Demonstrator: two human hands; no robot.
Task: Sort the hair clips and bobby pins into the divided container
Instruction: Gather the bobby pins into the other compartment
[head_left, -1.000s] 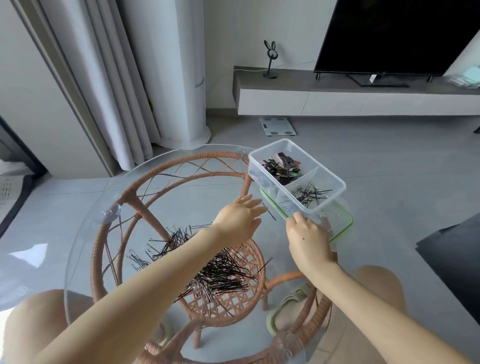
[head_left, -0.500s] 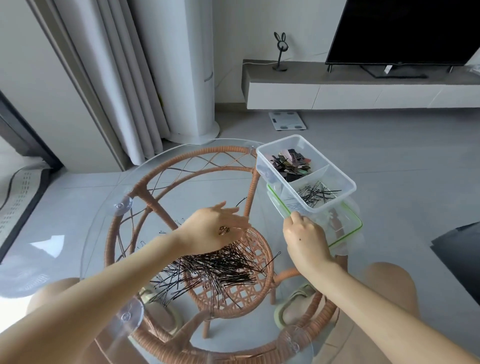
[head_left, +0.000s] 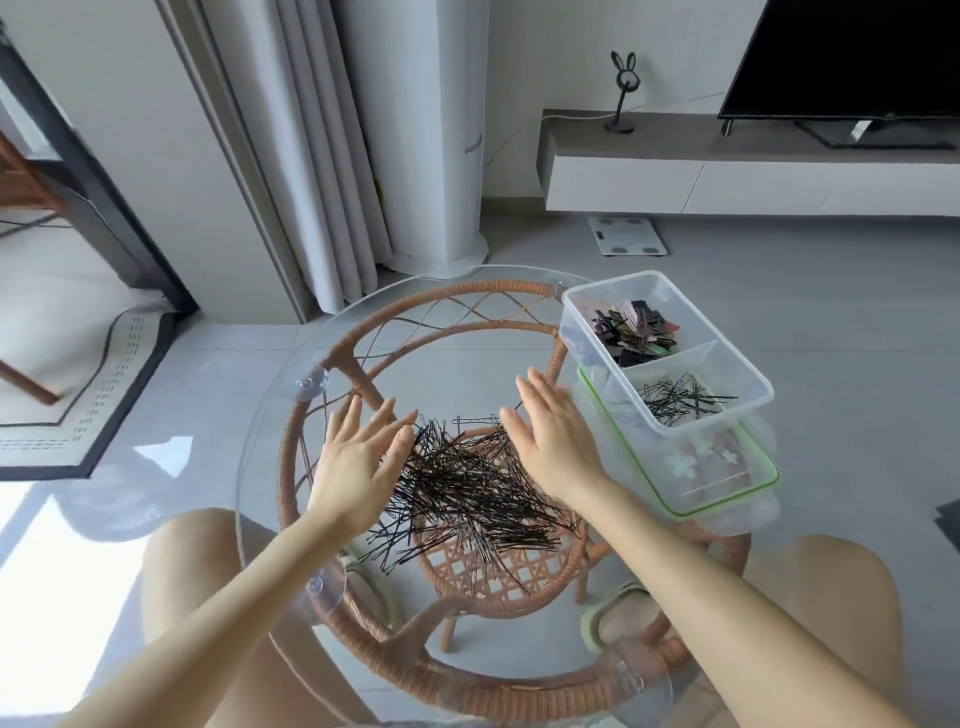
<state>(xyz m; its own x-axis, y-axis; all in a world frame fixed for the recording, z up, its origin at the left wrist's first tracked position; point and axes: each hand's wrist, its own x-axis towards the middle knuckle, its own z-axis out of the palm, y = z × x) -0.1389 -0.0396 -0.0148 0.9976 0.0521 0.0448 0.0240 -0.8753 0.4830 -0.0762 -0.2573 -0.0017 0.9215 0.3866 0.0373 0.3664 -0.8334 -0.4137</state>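
While both hands flank it, the loose heap of bobby pins (head_left: 467, 493) lies at the centre of the frame on the glass worktop (head_left: 498, 644), directly between them. The left hand (head_left: 358, 457) sits at the heap's left edge and the right hand (head_left: 550, 441) at its upper right edge. Both have straight, spread fingers and hold nothing, and I cannot tell whether the fingertips touch the pins. The pins cross at many angles, though many slant from upper left down to lower right.

The divided container (head_left: 719, 338) stands to the upper right, resting on its green-rimmed lid (head_left: 727, 488), just beside the right hand and well apart from the left. Its far compartment holds hair clips (head_left: 636, 332); its near one holds the sorted pins (head_left: 680, 400). A gathering move would likely close inward from both sides, and the right hand is better placed to carry pins to the near compartment.
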